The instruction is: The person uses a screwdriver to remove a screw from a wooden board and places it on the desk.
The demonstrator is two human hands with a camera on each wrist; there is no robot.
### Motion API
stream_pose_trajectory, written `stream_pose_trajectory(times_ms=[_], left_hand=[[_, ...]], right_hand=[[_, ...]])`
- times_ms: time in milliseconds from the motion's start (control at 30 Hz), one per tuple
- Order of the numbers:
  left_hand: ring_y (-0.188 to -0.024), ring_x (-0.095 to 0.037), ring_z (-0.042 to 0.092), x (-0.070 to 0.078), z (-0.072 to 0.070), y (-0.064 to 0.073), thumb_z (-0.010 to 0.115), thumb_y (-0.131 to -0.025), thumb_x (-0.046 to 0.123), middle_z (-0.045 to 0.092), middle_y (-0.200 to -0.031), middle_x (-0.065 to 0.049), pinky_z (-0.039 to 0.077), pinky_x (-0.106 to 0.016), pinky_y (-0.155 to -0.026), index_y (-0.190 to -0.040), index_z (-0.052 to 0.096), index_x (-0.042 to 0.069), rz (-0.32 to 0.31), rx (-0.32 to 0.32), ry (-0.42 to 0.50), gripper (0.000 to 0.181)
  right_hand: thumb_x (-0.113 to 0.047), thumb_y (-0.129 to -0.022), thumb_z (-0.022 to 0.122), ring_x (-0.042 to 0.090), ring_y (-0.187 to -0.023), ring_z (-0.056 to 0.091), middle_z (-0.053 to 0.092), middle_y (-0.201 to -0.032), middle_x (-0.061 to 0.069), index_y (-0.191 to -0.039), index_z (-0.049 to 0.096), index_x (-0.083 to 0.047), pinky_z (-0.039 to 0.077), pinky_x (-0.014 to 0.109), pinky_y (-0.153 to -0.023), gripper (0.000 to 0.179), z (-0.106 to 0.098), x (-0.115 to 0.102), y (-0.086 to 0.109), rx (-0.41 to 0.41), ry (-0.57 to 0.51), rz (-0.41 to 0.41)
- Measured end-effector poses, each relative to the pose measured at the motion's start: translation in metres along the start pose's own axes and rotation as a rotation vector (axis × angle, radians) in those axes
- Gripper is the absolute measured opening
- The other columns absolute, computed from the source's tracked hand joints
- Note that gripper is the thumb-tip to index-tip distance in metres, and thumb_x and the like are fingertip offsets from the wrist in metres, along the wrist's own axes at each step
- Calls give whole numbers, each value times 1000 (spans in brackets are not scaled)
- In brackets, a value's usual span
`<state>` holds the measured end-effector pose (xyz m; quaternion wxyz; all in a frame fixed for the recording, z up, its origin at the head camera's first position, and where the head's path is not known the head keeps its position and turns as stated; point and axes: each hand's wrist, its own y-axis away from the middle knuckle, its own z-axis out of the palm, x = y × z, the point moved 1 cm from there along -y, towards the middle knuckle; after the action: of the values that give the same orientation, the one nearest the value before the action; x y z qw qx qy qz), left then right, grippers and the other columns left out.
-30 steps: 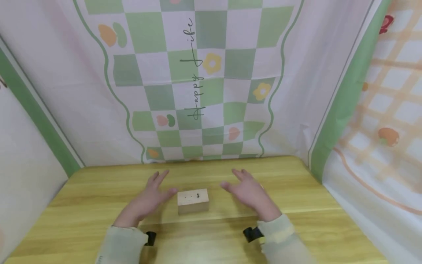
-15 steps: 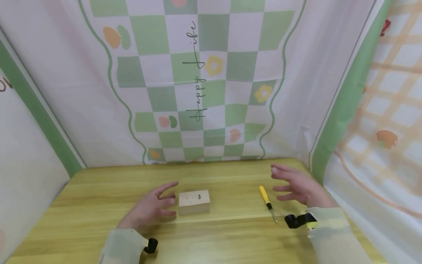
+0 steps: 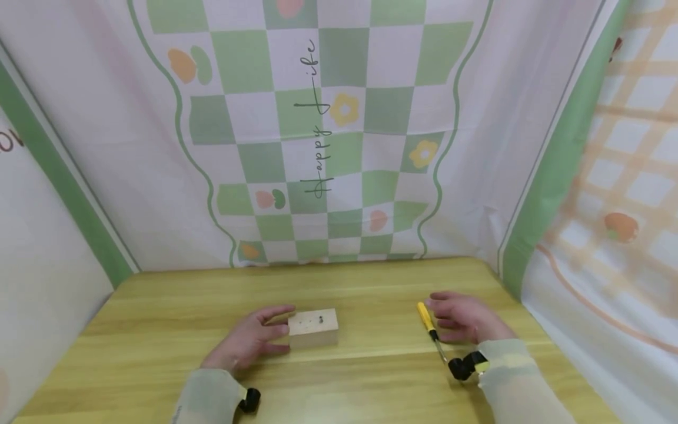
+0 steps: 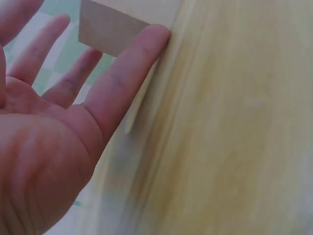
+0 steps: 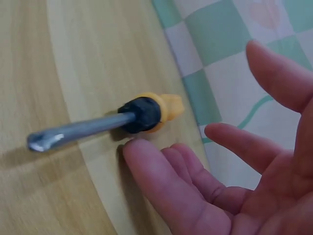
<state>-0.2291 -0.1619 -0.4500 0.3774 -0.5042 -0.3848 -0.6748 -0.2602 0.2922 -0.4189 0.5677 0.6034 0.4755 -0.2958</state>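
A pale wooden block (image 3: 313,337) lies on the table, with small holes and a dark screw (image 3: 321,320) in its top. My left hand (image 3: 250,340) is at the block's left end, fingers spread and fairly straight; in the left wrist view a fingertip (image 4: 157,33) overlaps the block's edge. Right of the block lies a screwdriver (image 3: 425,317) with a yellow handle, black collar and metal shaft pointing toward me. Close beside its handle is my right hand (image 3: 466,319), its fingers loosely extended. In the right wrist view one fingertip (image 5: 139,152) sits just by the black collar.
The wood-grain table (image 3: 360,388) ends at a hanging checked cloth (image 3: 344,153) at the back. More cloth hangs on the left and right sides. A small black camera is strapped to each wrist.
My right hand swung right from near the block, uncovering the screwdriver, then lowered beside its handle. My left hand moved slightly right, up to the block's end.
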Motion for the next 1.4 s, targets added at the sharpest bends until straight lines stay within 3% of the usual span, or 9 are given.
stream_pose_trajectory(times_ms=[233, 367, 467, 700, 933, 1033, 1133, 1233, 1400], left_hand=[[-111, -37, 59, -3, 2, -5, 71, -90, 3, 41, -143, -30, 55, -48, -88, -144, 50, 2, -37, 31, -87, 58], [-106, -34, 61, -1, 6, -4, 70, -91, 2, 49, -134, -26, 56, -46, -86, -142, 53, 3, -23, 32, -162, 54], [-104, -32, 60, 0, 9, -3, 70, -92, 4, 52, -130, -23, 57, -44, -84, -140, 55, 3, -14, 30, -207, 50], [-104, -32, 60, 0, 13, 1, 71, -90, 4, 54, -129, -19, 57, -44, -83, -137, 58, 5, -29, 40, -217, 49], [-104, -32, 60, -3, 17, 7, 71, -89, 2, 55, -129, -17, 57, -45, -82, -135, 61, 7, -60, 52, -194, 47], [-103, -32, 60, -5, 19, 9, 71, -89, 3, 55, -130, -18, 57, -45, -82, -135, 61, 8, -59, 40, -186, 47], [-103, -31, 60, -6, 21, 11, 70, -90, 2, 54, -131, -19, 57, -45, -83, -135, 61, 7, -53, 36, -186, 47], [-103, -32, 60, -6, 22, 13, 69, -89, 1, 54, -131, -19, 57, -45, -83, -135, 60, 6, -52, 50, -182, 47], [-103, -32, 60, -6, 23, 13, 70, -89, 1, 54, -131, -20, 57, -45, -82, -135, 61, 6, -52, 69, -177, 47]], right_hand=[[-29, -89, 77, 35, -105, 50, 45, -136, 27, -152, 35, -2, 57, 46, -75, 80, 15, -7, -2, 60, 188, 8], [-18, -88, 76, 22, -71, 53, 58, -101, 18, -148, 41, -1, 56, 39, -62, 71, 25, -8, -3, 96, 296, -16], [-7, -86, 75, 15, -52, 45, 58, -79, 11, -144, 47, 1, 51, 32, -51, 65, 32, -8, -3, 121, 347, -47], [7, -77, 69, 22, -59, 58, 62, -92, 14, -134, 55, 4, 55, 35, -50, 58, 44, -9, -3, 158, 436, -68], [5, -72, 58, 19, -56, 49, 57, -87, 14, -136, 51, 2, 54, 36, -46, 64, 52, -10, -7, 140, 459, -82], [3, -75, 59, 20, -56, 47, 53, -79, 12, -135, 50, 1, 52, 36, -46, 61, 52, -7, -10, 123, 370, -73], [1, -76, 56, 21, -60, 48, 51, -78, 10, -138, 46, -1, 50, 35, -49, 63, 50, -4, -15, 88, 178, -72], [2, -78, 53, 21, -67, 51, 53, -89, 12, -141, 38, -2, 49, 33, -53, 65, 49, -5, -20, 56, -52, -101], [3, -87, 50, 21, -79, 56, 54, -109, 17, -136, 38, -7, 52, 30, -60, 50, 56, -21, -19, 58, -352, -184]])
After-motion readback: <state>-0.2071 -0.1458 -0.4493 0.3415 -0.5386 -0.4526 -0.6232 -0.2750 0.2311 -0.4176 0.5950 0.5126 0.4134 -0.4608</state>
